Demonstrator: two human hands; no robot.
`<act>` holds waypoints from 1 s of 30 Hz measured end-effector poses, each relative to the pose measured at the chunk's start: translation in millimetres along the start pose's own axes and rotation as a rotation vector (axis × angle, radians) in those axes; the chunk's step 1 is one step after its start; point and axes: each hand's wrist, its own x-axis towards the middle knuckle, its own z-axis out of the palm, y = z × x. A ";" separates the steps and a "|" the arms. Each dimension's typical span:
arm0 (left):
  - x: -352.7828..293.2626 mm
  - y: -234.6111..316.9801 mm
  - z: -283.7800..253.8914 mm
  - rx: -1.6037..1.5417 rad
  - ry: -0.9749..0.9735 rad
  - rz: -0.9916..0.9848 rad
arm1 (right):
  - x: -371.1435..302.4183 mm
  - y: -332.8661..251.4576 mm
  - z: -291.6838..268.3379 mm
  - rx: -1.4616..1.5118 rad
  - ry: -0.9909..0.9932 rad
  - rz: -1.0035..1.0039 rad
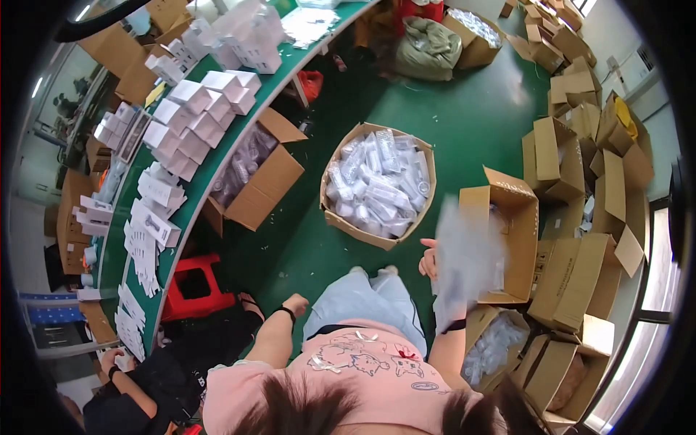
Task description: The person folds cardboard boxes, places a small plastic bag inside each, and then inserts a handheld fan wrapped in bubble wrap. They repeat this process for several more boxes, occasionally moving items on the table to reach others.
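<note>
My right hand (429, 261) is raised at the right of my body, partly covered by a translucent plastic bag (467, 250) that it grips. The bag is smeared by motion, and what it contains cannot be made out. Its lower part hangs in front of my right wrist and an open cardboard box. My left hand (295, 303) hangs low beside my left leg, with a dark band on the wrist. Nothing shows in it, and its fingers are too small to read. Ahead of me on the floor stands a carton (377, 243) heaped with clear plastic-wrapped items (384, 174).
A long green table (210, 181) curves along the left, bearing stacked white boxes (192, 123). Below it are another carton (264, 185) and a red stool (192, 288). A person in black (167, 384) sits at lower left. Open cartons (573, 275) crowd the right wall.
</note>
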 end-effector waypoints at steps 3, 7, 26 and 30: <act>-13.6 41.1 3.0 -0.183 0.159 0.065 | 2.4 -10.5 -49.4 -0.475 0.294 0.087; -21.3 100.7 14.1 -0.294 0.302 0.075 | 3.3 -49.4 -87.2 -0.919 0.298 0.069; -26.0 280.6 184.2 -1.051 0.292 -0.289 | 258.2 -227.9 -180.2 0.455 -0.705 0.127; -4.8 298.4 218.7 -1.175 0.282 -0.313 | 294.2 -207.9 -142.5 0.607 -0.665 0.350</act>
